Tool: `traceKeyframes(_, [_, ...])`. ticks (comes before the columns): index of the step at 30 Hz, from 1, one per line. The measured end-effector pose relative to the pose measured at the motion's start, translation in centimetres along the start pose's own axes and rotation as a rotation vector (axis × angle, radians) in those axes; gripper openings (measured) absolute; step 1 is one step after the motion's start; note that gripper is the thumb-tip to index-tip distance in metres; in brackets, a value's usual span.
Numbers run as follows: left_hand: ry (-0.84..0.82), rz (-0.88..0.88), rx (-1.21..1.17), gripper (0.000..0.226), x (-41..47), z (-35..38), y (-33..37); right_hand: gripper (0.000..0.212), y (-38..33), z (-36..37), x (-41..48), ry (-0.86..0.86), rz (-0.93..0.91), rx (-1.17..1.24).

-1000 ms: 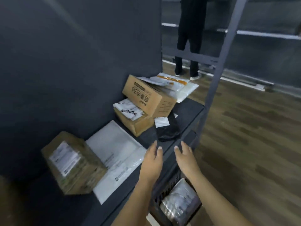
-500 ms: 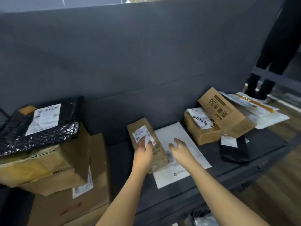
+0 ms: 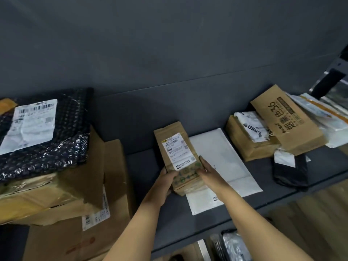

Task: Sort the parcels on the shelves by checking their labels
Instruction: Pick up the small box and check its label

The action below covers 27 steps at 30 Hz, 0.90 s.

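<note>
Gripping the small brown parcel by its near end, both hands are now closed on it. The left hand wraps the near left corner, and the right hand clasps the right edge. Half a second ago the left fingers lay across the white label and the right hand rested on the white mailer. Now the label faces up, uncovered.

The parcel sits mid-shelf, its near right corner overlapping the mailer's left edge. I cannot tell whether it is lifted clear of the dark grey shelf.

To the left, a black bubble mailer lies on stacked cartons as before. To the right, a printed carton leans on a lower box. A black poly bag lies just in front of them.
</note>
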<state>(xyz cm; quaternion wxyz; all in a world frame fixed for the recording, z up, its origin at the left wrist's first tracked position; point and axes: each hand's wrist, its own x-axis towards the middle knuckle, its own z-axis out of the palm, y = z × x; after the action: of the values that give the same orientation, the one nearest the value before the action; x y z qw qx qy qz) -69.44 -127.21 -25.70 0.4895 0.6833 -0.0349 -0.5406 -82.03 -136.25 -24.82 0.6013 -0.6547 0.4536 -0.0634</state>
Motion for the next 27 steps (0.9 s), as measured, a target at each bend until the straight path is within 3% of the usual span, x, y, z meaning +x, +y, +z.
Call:
traceKeyframes(2, [-0.033, -0.004, -0.023, 0.038, 0.2, 0.1, 0.1, 0.045, 0.3, 0.2, 0.0, -0.02, 0.03, 0.085])
traceKeyframes(6, [-0.101, 0.07, 0.011, 0.039, -0.6, 0.0, 0.2, 0.022, 1.0, 0.4, -0.4, 0.058, -0.045, 0.218])
traceKeyframes(13, [-0.284, 0.259, 0.022, 0.038, -3.6, 2.7, 2.1, 0.076, 1.3, -3.0, -3.1, 0.194, -0.192, 0.456])
traceKeyframes(16, [-0.334, 0.342, -0.03, 0.042, -5.6, 5.7, 3.0, 0.063, -0.3, -5.7, -4.7, 0.283, -0.263, 0.556])
traceKeyframes(19, [-0.39, 0.437, -0.047, 0.054, -8.0, 8.4, 3.5, 0.065, -1.9, -8.7, -6.6, 0.35, -0.371, 0.565])
traceKeyframes(23, [-0.427, 0.543, -0.013, 0.055, -10.6, 10.3, 4.3, 0.041, -3.3, -12.0, -8.8, 0.408, -0.46, 0.624])
traceKeyframes(27, [-0.328, 0.616, 0.01, 0.07, -11.6, 9.5, 6.6, 0.038, -3.5, -14.3, -10.1, 0.445, -0.47, 0.687])
